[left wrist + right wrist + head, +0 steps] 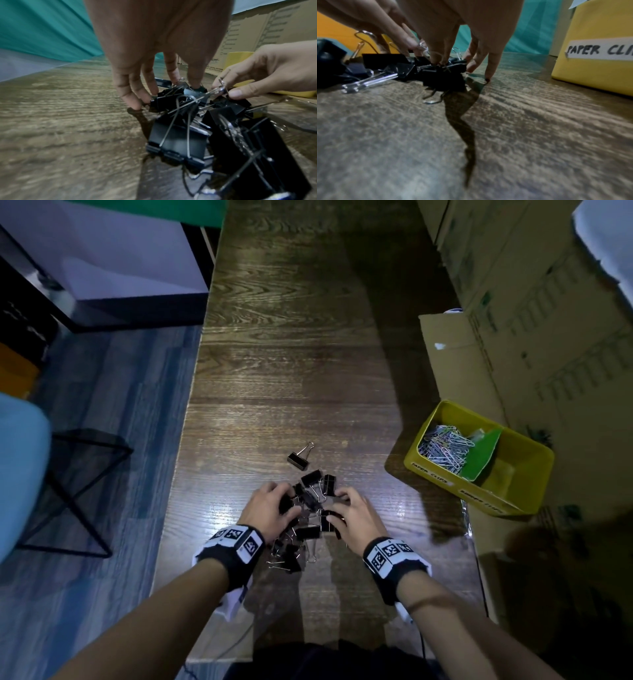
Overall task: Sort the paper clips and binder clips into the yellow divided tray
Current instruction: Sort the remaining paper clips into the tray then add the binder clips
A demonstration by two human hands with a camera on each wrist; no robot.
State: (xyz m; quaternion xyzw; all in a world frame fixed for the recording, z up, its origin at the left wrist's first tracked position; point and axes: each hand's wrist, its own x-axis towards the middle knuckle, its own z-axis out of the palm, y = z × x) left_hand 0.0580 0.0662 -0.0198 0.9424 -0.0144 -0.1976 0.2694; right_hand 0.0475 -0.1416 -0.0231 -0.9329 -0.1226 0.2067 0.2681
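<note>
Gathering binder clips [310, 508] btwn my curled left hand [270, 508] & right hand [356, 517], both gripping clips; tray [590, 75] label reads "PAPER CLI".

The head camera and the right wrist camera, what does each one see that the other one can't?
Only the head view shows inside the yellow tray: paper clips fill one compartment beside a green divider, and a lone binder clip lies apart. Only the right wrist view lets you read the tray's label, "PAPER CLI", cut off at the edge. Both show the left hand and right hand at the binder clip pile.
</note>
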